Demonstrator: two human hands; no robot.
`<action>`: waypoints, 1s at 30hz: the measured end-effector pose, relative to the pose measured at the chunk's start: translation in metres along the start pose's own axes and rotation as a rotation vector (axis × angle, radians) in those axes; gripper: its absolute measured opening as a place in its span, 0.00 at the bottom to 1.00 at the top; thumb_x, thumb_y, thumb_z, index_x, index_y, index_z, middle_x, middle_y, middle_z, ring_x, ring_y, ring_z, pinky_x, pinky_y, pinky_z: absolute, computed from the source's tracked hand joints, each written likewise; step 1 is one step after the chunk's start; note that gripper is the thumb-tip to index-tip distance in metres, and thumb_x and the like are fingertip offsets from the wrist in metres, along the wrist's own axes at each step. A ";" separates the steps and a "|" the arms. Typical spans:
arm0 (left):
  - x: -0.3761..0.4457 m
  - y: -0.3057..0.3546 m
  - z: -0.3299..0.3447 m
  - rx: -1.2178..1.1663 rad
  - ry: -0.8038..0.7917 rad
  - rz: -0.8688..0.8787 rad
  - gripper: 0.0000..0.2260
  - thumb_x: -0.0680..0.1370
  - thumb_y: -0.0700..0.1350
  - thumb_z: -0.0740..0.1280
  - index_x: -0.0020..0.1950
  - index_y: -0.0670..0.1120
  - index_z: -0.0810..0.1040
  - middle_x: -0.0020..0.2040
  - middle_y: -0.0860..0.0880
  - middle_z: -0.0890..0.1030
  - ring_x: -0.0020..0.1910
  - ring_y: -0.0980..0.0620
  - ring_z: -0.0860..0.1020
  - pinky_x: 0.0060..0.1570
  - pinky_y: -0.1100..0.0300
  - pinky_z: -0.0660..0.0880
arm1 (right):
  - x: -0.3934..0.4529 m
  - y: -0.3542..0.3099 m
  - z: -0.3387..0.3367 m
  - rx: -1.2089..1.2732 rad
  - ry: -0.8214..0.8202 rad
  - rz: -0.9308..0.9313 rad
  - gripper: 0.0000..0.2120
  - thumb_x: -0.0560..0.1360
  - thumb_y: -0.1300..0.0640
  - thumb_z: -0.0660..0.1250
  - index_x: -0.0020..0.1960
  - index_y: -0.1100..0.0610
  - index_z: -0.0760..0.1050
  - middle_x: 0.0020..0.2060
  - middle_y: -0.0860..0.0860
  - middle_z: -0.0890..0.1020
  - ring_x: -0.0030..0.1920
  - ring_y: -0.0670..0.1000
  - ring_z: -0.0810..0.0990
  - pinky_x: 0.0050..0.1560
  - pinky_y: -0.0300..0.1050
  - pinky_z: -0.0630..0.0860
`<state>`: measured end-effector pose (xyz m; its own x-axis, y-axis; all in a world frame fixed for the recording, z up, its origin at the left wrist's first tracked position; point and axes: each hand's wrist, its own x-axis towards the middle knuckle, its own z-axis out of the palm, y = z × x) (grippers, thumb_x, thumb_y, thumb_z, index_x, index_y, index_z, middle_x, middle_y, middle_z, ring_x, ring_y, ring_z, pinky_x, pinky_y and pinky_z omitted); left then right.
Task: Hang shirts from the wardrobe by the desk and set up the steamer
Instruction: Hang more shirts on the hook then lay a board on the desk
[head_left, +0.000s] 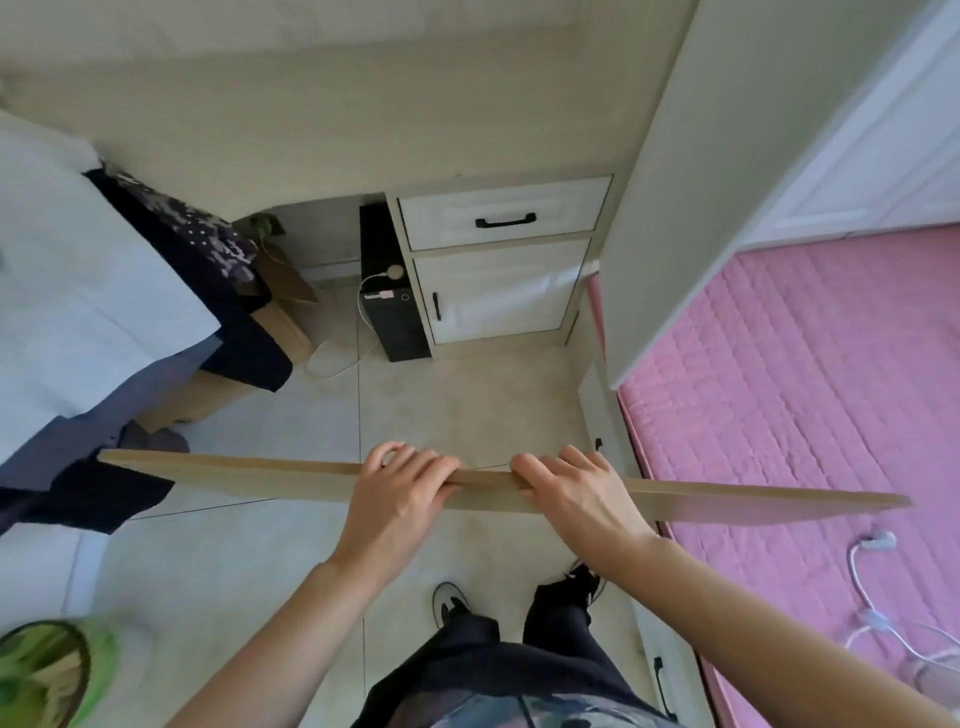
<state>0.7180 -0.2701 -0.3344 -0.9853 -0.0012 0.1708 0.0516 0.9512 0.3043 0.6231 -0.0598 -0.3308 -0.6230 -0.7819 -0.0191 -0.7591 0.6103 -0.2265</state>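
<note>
Two hands are gripping a long wooden board (249, 475) held level across the view. Left hand (402, 493) and right hand (574, 493) are sitting close together near its middle, fingers curled over the top edge. Shirts (88, 291), pale blue over dark, are hanging at left beside the desk (322, 135). A pink bed (810, 364) is lying at right.
</note>
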 end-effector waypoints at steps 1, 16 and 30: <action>-0.007 -0.007 -0.009 0.004 0.006 -0.015 0.06 0.75 0.48 0.71 0.50 0.50 0.78 0.43 0.56 0.79 0.44 0.52 0.77 0.54 0.56 0.69 | 0.004 -0.011 0.001 0.008 0.006 -0.012 0.04 0.78 0.52 0.58 0.53 0.49 0.69 0.38 0.44 0.76 0.38 0.52 0.74 0.37 0.47 0.72; -0.096 -0.107 -0.097 0.114 0.069 -0.206 0.06 0.73 0.50 0.72 0.48 0.51 0.80 0.42 0.58 0.78 0.39 0.53 0.76 0.43 0.59 0.64 | 0.078 -0.149 0.011 0.228 0.031 -0.151 0.09 0.75 0.57 0.68 0.53 0.49 0.72 0.46 0.45 0.76 0.42 0.49 0.78 0.37 0.46 0.75; -0.041 -0.187 -0.131 0.158 0.129 -0.292 0.09 0.70 0.49 0.76 0.49 0.52 0.82 0.40 0.57 0.78 0.39 0.52 0.77 0.44 0.61 0.63 | 0.204 -0.162 -0.015 0.291 -0.022 -0.204 0.07 0.75 0.54 0.68 0.52 0.49 0.74 0.45 0.43 0.75 0.37 0.45 0.74 0.39 0.42 0.70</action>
<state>0.7704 -0.4881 -0.2753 -0.9257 -0.3092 0.2179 -0.2647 0.9410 0.2109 0.6164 -0.3161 -0.2834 -0.4572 -0.8887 0.0345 -0.7800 0.3821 -0.4955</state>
